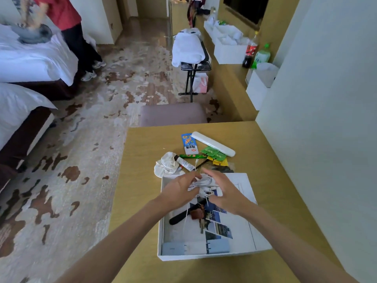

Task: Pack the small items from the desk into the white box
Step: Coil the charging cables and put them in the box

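Note:
The white box (204, 256) lies open on the wooden desk (142, 160), holding photo cards, a black comb-like item and a brown bit. Above its far half, my left hand (179, 189) and my right hand (223, 190) both grip a tangled white cable (201, 182), with one strand hanging down into the box. Beyond the box lie a crumpled white cloth (166, 165), a small tube (184, 163), a green stick (192, 156), a blue snack packet (189, 144), a long white case (213, 144) and green and yellow sachets (216, 156).
A white wall (326, 119) borders the desk on the right. A padded stool (173, 114) stands past the desk's far edge. To the left are patterned carpet and two beds (30, 58), with a person in a red top (65, 15) beside them. Bottles and white boxes sit far right.

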The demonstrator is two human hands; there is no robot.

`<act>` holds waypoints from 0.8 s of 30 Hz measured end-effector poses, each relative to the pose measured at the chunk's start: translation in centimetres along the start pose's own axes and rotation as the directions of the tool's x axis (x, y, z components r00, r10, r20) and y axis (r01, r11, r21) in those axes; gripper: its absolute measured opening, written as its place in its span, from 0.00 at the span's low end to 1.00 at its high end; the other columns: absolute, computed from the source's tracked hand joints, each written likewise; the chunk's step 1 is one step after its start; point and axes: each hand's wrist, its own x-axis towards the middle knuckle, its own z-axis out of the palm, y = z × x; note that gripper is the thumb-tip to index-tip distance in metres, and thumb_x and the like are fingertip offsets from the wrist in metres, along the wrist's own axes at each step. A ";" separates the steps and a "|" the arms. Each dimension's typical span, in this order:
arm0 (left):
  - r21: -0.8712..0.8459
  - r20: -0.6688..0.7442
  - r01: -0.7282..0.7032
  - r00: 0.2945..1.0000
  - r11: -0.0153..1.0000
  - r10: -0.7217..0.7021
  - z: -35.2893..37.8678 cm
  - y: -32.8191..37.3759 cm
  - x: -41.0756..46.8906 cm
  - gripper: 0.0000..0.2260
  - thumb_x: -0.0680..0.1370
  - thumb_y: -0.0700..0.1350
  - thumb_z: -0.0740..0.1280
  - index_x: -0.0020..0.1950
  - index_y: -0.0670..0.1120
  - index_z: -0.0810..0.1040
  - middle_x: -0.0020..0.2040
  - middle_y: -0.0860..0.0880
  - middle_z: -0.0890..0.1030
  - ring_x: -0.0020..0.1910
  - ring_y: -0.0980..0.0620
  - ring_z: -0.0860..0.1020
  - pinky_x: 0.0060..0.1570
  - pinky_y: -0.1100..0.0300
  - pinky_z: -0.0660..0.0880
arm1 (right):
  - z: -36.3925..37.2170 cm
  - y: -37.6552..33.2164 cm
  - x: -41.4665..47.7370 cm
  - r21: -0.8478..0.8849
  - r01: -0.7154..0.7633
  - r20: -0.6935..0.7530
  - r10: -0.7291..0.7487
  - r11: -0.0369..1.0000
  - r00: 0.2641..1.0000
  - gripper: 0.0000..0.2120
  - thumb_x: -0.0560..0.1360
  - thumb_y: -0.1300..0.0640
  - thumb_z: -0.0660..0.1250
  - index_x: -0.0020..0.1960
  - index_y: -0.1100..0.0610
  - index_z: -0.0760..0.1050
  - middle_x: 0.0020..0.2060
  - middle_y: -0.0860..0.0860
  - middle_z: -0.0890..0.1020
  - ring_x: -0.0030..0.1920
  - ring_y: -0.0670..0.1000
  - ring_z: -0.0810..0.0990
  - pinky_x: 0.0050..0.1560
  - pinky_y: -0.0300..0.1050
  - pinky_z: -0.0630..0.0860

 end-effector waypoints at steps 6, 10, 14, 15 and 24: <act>0.061 0.096 -0.156 0.984 0.986 0.150 0.5 1.9 2.0 0.14 0.76 0.46 0.65 0.60 0.48 0.71 0.55 0.47 0.80 0.53 0.49 0.77 0.52 0.54 0.75 | -1.9 -0.3 -0.8 -0.094 -0.022 -0.160 0.006 0.995 0.987 0.17 0.74 0.54 0.71 0.62 0.49 0.75 0.51 0.41 0.81 0.49 0.40 0.78 0.46 0.32 0.72; -0.040 0.213 -0.065 0.974 0.997 0.072 0.8 2.6 2.2 0.14 0.78 0.55 0.62 0.61 0.52 0.67 0.53 0.54 0.78 0.53 0.53 0.78 0.52 0.58 0.75 | -2.0 0.6 -1.7 -0.008 -0.092 -0.198 0.089 0.996 0.976 0.14 0.72 0.59 0.74 0.57 0.53 0.78 0.50 0.48 0.82 0.47 0.45 0.80 0.47 0.36 0.76; -0.046 0.289 0.007 0.957 0.999 0.006 0.4 2.4 1.1 0.11 0.80 0.59 0.54 0.57 0.57 0.70 0.50 0.55 0.79 0.48 0.55 0.77 0.48 0.59 0.74 | -2.2 0.7 -2.5 0.213 -0.148 -0.134 0.179 0.966 0.975 0.13 0.70 0.67 0.73 0.53 0.56 0.80 0.47 0.50 0.83 0.46 0.48 0.81 0.45 0.35 0.77; 0.010 0.285 0.000 0.959 1.000 -0.002 0.4 2.0 0.6 0.12 0.80 0.59 0.54 0.57 0.57 0.71 0.52 0.55 0.79 0.50 0.55 0.77 0.51 0.58 0.74 | -2.2 0.6 -2.7 0.278 -0.162 -0.096 0.195 0.947 0.976 0.13 0.70 0.68 0.73 0.52 0.56 0.80 0.47 0.51 0.83 0.47 0.49 0.82 0.45 0.36 0.78; 0.140 0.235 0.071 0.967 0.988 -0.102 1.6 -1.4 -0.4 0.16 0.80 0.40 0.56 0.64 0.54 0.71 0.61 0.51 0.78 0.54 0.52 0.77 0.54 0.57 0.73 | -2.3 2.3 -4.9 0.408 -0.338 0.109 0.323 0.848 0.940 0.13 0.70 0.66 0.73 0.51 0.53 0.82 0.50 0.51 0.84 0.49 0.47 0.84 0.45 0.37 0.79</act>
